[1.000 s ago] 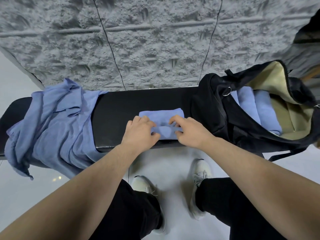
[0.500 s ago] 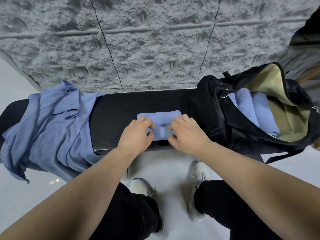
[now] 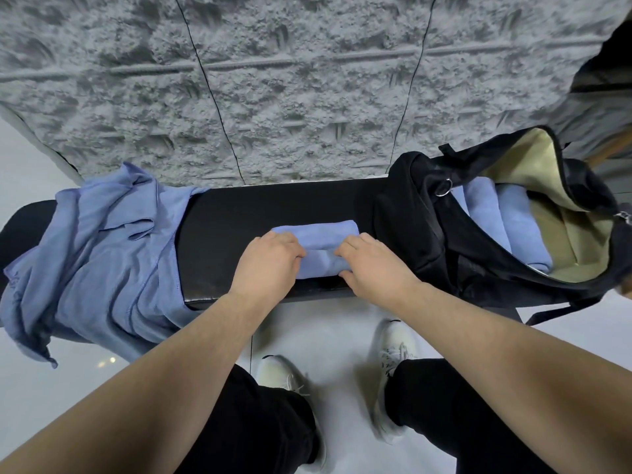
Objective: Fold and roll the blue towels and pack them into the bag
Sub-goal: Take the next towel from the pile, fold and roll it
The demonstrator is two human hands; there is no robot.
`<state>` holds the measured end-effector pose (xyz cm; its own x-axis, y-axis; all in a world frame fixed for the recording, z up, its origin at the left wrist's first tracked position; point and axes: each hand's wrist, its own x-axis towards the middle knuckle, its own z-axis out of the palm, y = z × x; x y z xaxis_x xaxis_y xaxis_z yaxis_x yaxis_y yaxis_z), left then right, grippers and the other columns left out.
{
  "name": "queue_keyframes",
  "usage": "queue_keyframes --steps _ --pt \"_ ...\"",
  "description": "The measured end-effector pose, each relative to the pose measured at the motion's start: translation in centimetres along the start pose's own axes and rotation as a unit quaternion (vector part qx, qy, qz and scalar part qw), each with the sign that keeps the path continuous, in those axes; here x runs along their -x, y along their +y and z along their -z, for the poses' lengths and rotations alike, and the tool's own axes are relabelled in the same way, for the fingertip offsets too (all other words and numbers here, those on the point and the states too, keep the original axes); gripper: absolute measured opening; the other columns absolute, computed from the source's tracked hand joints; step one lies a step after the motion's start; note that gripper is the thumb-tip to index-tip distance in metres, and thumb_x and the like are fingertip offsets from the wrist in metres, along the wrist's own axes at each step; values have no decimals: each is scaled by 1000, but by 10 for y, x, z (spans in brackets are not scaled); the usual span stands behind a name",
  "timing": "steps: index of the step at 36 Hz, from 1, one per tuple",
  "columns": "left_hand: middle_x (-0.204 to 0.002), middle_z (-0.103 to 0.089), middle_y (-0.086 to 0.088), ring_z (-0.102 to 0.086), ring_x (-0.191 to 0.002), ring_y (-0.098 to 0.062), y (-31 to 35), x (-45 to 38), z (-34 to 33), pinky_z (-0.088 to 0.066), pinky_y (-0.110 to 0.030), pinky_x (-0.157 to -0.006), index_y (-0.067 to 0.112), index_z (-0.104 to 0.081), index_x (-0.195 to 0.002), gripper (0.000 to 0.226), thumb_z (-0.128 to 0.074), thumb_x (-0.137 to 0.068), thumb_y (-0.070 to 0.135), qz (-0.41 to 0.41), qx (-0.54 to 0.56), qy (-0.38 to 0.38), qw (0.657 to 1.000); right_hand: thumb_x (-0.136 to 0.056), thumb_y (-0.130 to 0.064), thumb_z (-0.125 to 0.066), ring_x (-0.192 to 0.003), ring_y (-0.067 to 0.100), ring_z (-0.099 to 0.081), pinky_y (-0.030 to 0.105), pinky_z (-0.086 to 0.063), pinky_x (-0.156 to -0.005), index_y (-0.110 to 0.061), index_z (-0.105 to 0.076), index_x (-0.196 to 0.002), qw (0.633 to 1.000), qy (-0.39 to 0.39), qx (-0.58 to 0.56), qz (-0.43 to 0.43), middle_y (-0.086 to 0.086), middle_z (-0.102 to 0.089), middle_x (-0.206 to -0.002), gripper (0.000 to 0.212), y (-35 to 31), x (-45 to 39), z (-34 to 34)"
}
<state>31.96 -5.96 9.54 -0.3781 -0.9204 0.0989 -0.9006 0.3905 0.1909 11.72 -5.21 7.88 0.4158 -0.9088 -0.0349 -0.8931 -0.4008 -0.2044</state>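
Clearly the rolling step is in hand: a folded blue towel (image 3: 316, 248) lies near the front edge of the black bench (image 3: 239, 217), and the person bends over it with both hands on its near end. The left hand (image 3: 268, 265) has its fingers curled over the towel's left part, the fingertips tucked down into the cloth where a roll seems to be forming. The right hand (image 3: 372, 265) mirrors it on the right, fingers bent over the top and the thumb pressed at the near edge, so the cloth is pinched between them. Neither hand is spread flat; both look closed on the fabric.

To my eye the roll is only started, since a flat stretch of towel shows beyond the knuckles. The next move would call for pushing the roll away towards the wall, both hands keeping even pressure so the ends stay level and the bundle stays tight.

On the bench's right end the black bag (image 3: 427, 234) gapes open, with rolled towels (image 3: 492, 213) lying side by side inside. On the left end a loose heap of blue towels (image 3: 99, 248) hangs over the edge, not yet folded.
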Motion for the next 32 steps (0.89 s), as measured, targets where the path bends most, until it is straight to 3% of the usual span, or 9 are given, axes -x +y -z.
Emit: queue_keyframes --steps 4,9,14,18,20,23,25,28,32 --pt "-98 -64 -1 -50 -80 -21 6 1 2 -37 -30 -71 10 -70 -94 21 -51 -85 15 30 15 -23 999 -95 -19 -50 -110 23 -47 33 -39 -95 -12 -53 -129 1000 -9 0 -12 4 -55 -125 35 0 -2 1" --pt "-128 -60 4 -50 -117 -20 1 0 3 -37 -27 -95 21 -58 -130 46 -66 -85 22 28 7 -82 996 -97 -21 -47 -112 23 -46 32 -38 -96 -13 -51 -131 1000 -16 0 -16 3 -54 -129 35 0 -2 3" --pt "-128 -58 6 -50 -115 -19 6 0 4 -39 -27 -86 23 -57 -129 44 -58 -86 11 32 -15 -81 996 -98 -22 -47 -116 23 -46 29 -37 -95 -13 -52 -131 999 -38 -18 -21 3 -54 -129 35 -4 2 8" --pt "-131 -56 8 -47 -120 -16 4 4 7 -37 -25 -87 27 -54 -133 50 -62 -84 23 42 0 -115 992 -94 -20 -49 -110 25 -49 32 -43 -89 -16 -61 -116 994 -76 -68 -29 1 -55 -112 25 -4 8 14" --pt "-130 -58 6 -49 -120 -17 5 7 10 -38 -26 -90 27 -54 -133 51 -64 -83 27 51 9 -126 991 -93 -21 -50 -112 25 -48 31 -42 -86 -18 -61 -119 990 -98 -93 -27 1 -56 -112 28 -4 10 16" --pt "-122 -62 7 -50 -116 -17 6 9 12 -37 -27 -88 28 -58 -129 46 -61 -83 32 48 0 -122 991 -95 -23 -47 -124 27 -44 34 -41 -95 -22 -40 -145 984 -124 -120 -37 7 -53 -134 50 -7 14 16" --pt "-109 -64 10 -48 -109 -16 5 9 10 -32 -26 -81 30 -64 -117 35 -57 -82 35 48 -10 -120 992 -97 -22 -44 -120 31 -46 38 -41 -95 -22 -29 -147 984 -120 -126 -43 13 -52 -134 53 -11 16 15" --pt "-100 -61 10 -47 -102 -16 5 9 8 -28 -27 -76 27 -62 -99 19 -53 -83 34 67 -7 -128 989 -99 -21 -40 -112 30 -46 37 -36 -92 -18 -37 -138 989 -111 -94 -24 12 -55 -126 39 -13 16 12" --pt "-98 -52 7 -48 -94 -19 9 8 8 -30 -29 -75 23 -58 -97 17 -48 -89 33 75 -11 -129 989 -100 -23 -35 -113 22 -40 37 -33 -96 -23 -45 -133 993 -84 -85 -26 1 -54 -128 35 -8 12 5"
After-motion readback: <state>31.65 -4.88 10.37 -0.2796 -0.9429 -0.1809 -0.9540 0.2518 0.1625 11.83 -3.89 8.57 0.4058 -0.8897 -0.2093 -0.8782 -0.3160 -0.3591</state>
